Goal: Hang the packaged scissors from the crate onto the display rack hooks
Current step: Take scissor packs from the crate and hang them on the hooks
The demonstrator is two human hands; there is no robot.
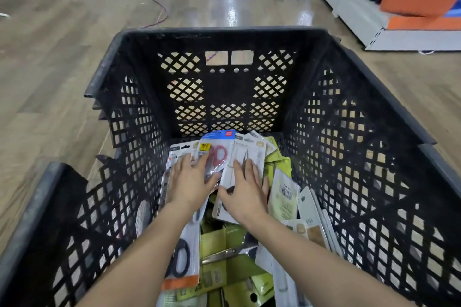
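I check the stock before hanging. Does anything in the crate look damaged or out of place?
No damage shows. The packages lie jumbled in the black crate, overlapping at odd angles. The left hand and right hand rest flat on them. A cable trails loose across the floor beyond.

Display rack (354, 0) at far right is blurred and cut off by the edge; both hands cover packs beneath; crate's (224, 32) near wall is out of frame
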